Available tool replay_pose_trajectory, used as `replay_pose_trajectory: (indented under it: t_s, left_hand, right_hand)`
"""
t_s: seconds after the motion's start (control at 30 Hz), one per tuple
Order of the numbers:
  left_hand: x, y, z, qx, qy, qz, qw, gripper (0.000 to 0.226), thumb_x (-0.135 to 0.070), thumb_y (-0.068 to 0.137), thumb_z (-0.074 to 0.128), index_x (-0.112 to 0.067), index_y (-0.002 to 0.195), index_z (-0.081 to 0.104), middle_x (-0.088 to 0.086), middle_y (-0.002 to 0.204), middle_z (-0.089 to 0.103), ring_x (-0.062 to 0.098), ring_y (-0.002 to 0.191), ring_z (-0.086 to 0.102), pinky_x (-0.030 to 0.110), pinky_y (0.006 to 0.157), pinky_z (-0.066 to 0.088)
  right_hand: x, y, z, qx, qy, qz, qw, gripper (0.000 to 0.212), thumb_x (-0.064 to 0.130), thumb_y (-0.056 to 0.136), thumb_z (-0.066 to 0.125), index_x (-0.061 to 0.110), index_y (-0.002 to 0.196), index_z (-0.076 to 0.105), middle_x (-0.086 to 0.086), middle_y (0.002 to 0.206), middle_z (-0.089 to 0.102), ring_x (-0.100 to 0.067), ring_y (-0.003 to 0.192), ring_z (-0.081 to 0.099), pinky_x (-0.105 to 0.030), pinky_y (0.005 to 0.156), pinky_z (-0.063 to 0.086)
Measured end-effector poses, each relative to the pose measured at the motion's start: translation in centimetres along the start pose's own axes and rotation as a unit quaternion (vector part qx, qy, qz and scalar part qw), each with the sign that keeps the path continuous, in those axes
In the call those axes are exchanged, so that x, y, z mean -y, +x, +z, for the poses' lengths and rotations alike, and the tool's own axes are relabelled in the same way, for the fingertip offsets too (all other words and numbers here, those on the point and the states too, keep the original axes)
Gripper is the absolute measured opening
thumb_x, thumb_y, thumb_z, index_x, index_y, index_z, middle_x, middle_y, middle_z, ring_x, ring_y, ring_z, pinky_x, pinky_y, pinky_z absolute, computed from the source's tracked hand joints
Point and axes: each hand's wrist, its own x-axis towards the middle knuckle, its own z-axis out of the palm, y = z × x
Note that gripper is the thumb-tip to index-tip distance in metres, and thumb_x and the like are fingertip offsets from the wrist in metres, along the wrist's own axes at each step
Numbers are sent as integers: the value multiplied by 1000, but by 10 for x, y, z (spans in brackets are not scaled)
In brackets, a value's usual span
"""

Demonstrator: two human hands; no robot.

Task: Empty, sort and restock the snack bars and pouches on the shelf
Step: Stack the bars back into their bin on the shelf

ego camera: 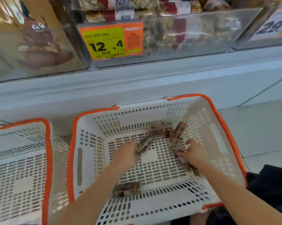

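A white basket with an orange rim stands on the floor below the shelf, and both my hands are inside it. My left hand grips one nut snack bar near the basket's middle. My right hand holds a bunch of snack bars at the right side; some of them stick out under my wrist. One more bar lies at the back of the basket, and another lies near its front wall. The clear shelf bin above holds stacked bars of the same kind.
A second white basket stands to the left. An orange and green price tag reading 12.4 hangs on the bin front. Left of it is a bin with brown pouches. A grey shelf ledge runs across. Tiled floor lies at the right.
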Motion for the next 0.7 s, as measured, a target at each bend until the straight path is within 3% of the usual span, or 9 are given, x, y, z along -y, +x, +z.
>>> replay_pose_trajectory:
  t_s: [0.07, 0.17, 0.33, 0.5, 0.6, 0.67, 0.7]
  left_hand:
    - [-2, 18, 22, -9, -3, -2, 1000, 33, -26, 89, 58, -20, 120, 48, 3, 122, 53, 21, 103, 54, 35, 83, 50]
    - [0, 46, 49, -10, -7, -16, 1000, 46, -30, 90, 58, -15, 130, 41, 6, 128, 47, 24, 113, 49, 35, 89, 46]
    - [5, 84, 71, -5, 43, -44, 998, 55, -34, 89, 60, -14, 135, 36, 7, 136, 42, 26, 124, 44, 41, 100, 43]
    - [9, 101, 76, -16, 96, -9, 995, 53, -30, 89, 60, -15, 134, 37, 9, 137, 38, 29, 120, 44, 41, 97, 45]
    - [7, 90, 71, -25, 12, -17, 999, 42, -30, 86, 64, -13, 120, 48, 9, 124, 45, 25, 105, 52, 38, 87, 49]
    - [-1, 74, 59, -20, -131, -43, 990, 22, -32, 86, 64, -14, 96, 55, 7, 98, 55, 20, 83, 56, 36, 73, 51]
    - [-5, 66, 53, -6, -234, -69, 970, 19, -33, 88, 63, -15, 88, 58, 5, 88, 58, 20, 77, 57, 36, 69, 52]
  right_hand:
    - [-2, 18, 16, 1, 82, 44, 996, 53, 26, 80, 76, 12, 117, 40, -8, 102, 58, -26, 87, 60, -38, 66, 53]
    - [4, 44, 35, -43, 155, 76, 984, 59, 30, 81, 75, 9, 124, 41, -12, 116, 58, -31, 100, 60, -40, 77, 52]
    - [16, 72, 50, -92, 269, 110, 953, 50, 25, 84, 72, 10, 119, 39, -9, 108, 57, -23, 89, 55, -30, 69, 43]
    - [12, 77, 54, -128, 251, 107, 954, 45, 29, 84, 72, 13, 115, 43, -5, 105, 57, -21, 85, 56, -33, 70, 46]
    - [14, 63, 58, -120, 295, 128, 939, 33, 23, 87, 67, 16, 101, 38, -7, 94, 53, -19, 74, 53, -33, 64, 46]
    - [17, 47, 62, -99, 327, 141, 929, 34, 18, 86, 65, 16, 101, 34, -6, 91, 49, -19, 74, 53, -38, 66, 50]
    - [19, 40, 64, -81, 346, 141, 924, 35, 14, 85, 65, 17, 102, 34, -7, 93, 50, -21, 76, 57, -40, 68, 53]
